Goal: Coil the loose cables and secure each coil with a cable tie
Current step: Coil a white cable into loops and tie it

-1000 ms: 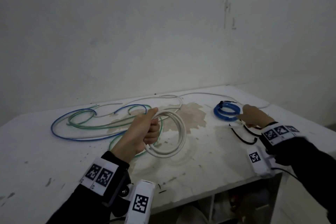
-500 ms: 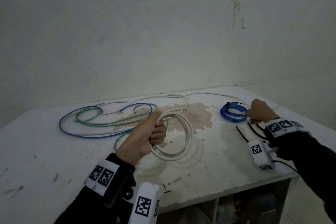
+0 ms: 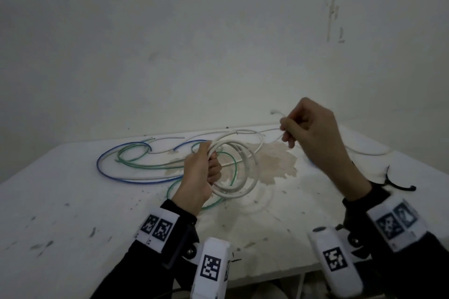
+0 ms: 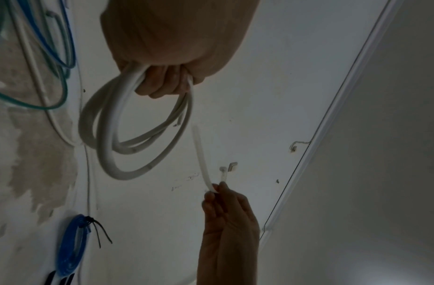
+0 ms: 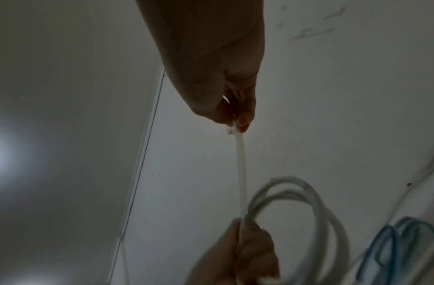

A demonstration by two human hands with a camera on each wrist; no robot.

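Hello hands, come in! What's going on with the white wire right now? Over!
Left hand grips white coil. Right hand pinches white cable tie, not yet round coil. Blue and green cables loose on table.

Coil (image 3: 239, 167): white, several loops. Cable tie (image 4: 200, 154): translucent white. Loose cables on counter: one blue (image 3: 104, 170), one green (image 3: 150, 165), one thin white (image 3: 167, 138). Tied coil (image 4: 70, 248), lower left of left wrist view: bright blue, with black tie (image 4: 98, 231). Spare ties (image 3: 398, 183) at right of head view: black. Counter (image 3: 73, 201): white, dark specks, tan-brown stain (image 3: 277, 165) at centre. Wrist bands (image 3: 156, 228): white with black square-code patterns. Sleeves (image 3: 136, 272): black. Wall (image 3: 170, 31): off-white.
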